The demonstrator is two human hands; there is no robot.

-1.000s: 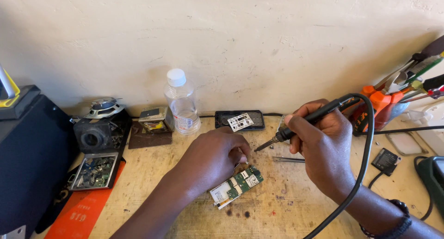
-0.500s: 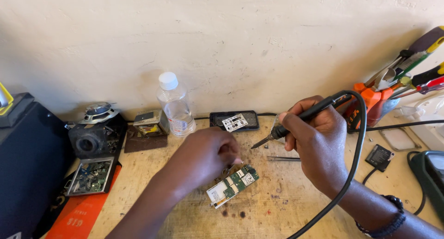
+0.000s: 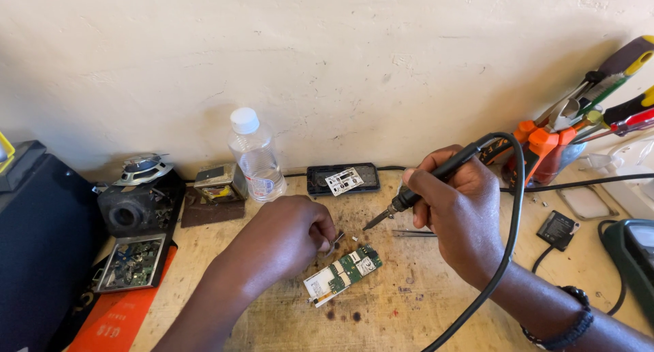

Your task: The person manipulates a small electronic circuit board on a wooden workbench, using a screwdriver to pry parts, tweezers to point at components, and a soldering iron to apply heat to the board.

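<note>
Left of the circuit board (image 3: 343, 275), the left hand (image 3: 286, 239) is curled nearly closed, pinching a thin sliver of metal, probably solder, just above the board's upper end. The board lies flat on the bench (image 3: 409, 311), its long axis running from lower left to upper right. Right of it, the right hand (image 3: 456, 212) is closed on the soldering iron (image 3: 422, 185), tip pointing down-left toward the board; this looks like the soldering step, and the next move calls for a steady touch on the joint.

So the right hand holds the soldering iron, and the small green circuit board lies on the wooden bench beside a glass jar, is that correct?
Not quite. In the head view it is a clear plastic bottle with a white cap, not a glass jar. The right hand does hold the soldering iron; the green circuit board lies on the bench.
</note>
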